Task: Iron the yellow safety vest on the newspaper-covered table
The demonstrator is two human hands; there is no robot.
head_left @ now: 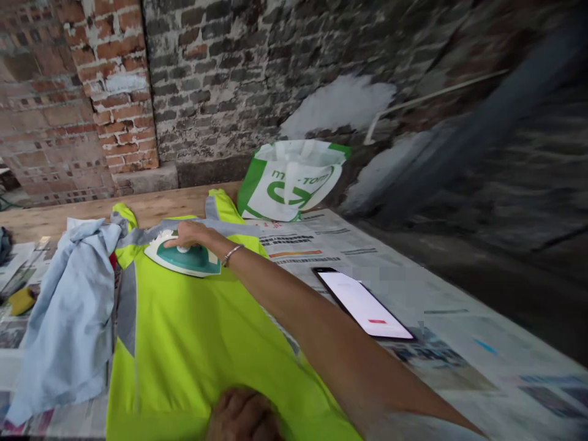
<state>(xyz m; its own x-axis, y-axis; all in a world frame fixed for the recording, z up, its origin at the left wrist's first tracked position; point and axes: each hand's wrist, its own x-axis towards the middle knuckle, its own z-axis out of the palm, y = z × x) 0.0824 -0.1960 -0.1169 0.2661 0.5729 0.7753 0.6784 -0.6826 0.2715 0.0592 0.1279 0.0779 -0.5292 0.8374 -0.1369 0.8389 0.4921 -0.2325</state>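
Observation:
A bright yellow-green shirt with grey bands lies spread over the work surface. My right hand is closed around the handle of a white and teal clothes iron, which rests on the upper part of the shirt near the grey band. A metal bracelet circles that wrist. At the bottom edge, my left hand is over the lower shirt with its fingers curled. The fingertips are hidden, so I cannot see whether they grip any cloth.
Light blue cloth lies crumpled to the left, near a yellow sponge-like piece. On the right, a lit phone rests on newspaper. Behind the shirt stands a white and green bag near the brick wall.

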